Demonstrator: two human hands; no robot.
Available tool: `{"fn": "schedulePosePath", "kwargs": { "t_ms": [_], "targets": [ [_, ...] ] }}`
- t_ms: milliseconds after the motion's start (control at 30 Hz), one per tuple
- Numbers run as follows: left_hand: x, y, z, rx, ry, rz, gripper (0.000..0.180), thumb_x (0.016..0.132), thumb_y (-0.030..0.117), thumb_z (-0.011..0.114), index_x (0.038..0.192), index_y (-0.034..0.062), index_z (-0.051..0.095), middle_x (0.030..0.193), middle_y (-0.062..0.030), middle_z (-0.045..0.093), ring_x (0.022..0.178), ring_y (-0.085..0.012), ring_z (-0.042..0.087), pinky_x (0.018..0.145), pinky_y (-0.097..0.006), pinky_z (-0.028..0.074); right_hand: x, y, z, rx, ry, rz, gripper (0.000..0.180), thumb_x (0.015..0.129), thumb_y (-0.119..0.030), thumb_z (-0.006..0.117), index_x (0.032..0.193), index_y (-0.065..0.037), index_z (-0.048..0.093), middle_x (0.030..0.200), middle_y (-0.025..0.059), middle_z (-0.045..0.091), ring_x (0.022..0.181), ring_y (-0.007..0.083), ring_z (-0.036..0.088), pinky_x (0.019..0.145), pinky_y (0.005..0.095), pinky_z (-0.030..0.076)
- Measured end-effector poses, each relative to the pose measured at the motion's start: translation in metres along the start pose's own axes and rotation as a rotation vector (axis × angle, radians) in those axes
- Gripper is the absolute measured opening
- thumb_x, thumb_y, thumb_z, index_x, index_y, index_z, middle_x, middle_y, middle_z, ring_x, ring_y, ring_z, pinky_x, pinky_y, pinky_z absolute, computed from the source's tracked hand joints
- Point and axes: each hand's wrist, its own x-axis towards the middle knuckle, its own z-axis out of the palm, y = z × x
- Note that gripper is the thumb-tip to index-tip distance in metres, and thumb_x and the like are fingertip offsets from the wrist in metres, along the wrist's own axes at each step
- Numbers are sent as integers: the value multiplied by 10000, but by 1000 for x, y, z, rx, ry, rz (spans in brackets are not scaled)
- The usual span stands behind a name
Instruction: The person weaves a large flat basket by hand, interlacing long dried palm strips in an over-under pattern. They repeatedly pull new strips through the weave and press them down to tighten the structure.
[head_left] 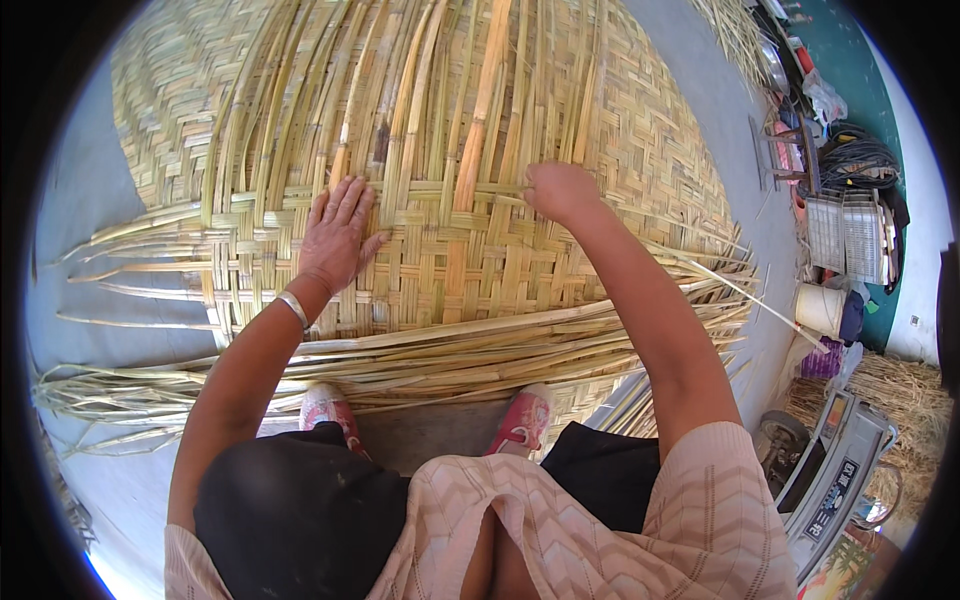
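Note:
A large woven bamboo mat (600, 140) fills the ground in front of me, with loose upright strips (400, 90) running away from the woven band near me. My left hand (337, 235) lies flat, fingers spread, pressing on the woven part; a metal bangle is on that wrist. My right hand (558, 190) is closed around a horizontal bamboo strip (480, 192) at the top edge of the woven band, gripping it between the uprights.
Loose bamboo strip ends (130, 390) fan out at the left and along the near edge. My red shoes (520, 420) rest at the mat's edge. At the right stand a white bucket (820, 308), crates (850, 235), a straw pile (900, 390) and a grey machine (830, 470).

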Motion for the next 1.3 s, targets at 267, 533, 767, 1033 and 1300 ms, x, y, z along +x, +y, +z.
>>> {"fn": "schedulePosePath", "kwargs": {
  "t_ms": [267,533,767,1033,1300],
  "targets": [
    [-1,0,0,41,-17,3,689,966,515,367,1486,74,268,1571,-82,198,1464,-226,128,1175,-416,106,25,-3,-7,-121,-97,-112,215,829,-214,584,990,-99,667,963,120,665,906,285,636,775,418,514],
    [0,2,-1,38,-37,-5,679,964,514,365,1490,97,261,1571,-87,192,1461,-234,134,1176,-424,99,18,3,-8,212,-129,-169,259,893,-326,545,926,-82,625,920,126,660,887,297,629,751,423,493],
    [-1,1,0,36,-19,15,650,963,503,379,1486,130,284,1573,-81,183,1459,-236,138,1176,-425,98,23,-23,7,41,-69,-188,396,943,-461,459,965,-111,644,981,90,667,944,305,627,802,437,503],
    [0,2,1,12,-31,2,629,970,496,376,1474,125,313,1567,-69,208,1460,-212,137,1180,-420,80,19,-30,-5,54,-248,-126,409,941,-468,468,1037,-119,658,1045,78,668,1014,283,618,840,433,495],
    [-4,-1,6,17,37,44,562,977,445,386,1438,124,384,1542,-72,275,1449,-215,177,1182,-421,95,18,-34,11,64,-353,-106,411,935,-442,499,1117,-107,652,1132,87,659,1058,291,612,883,422,489]
  ]
}}
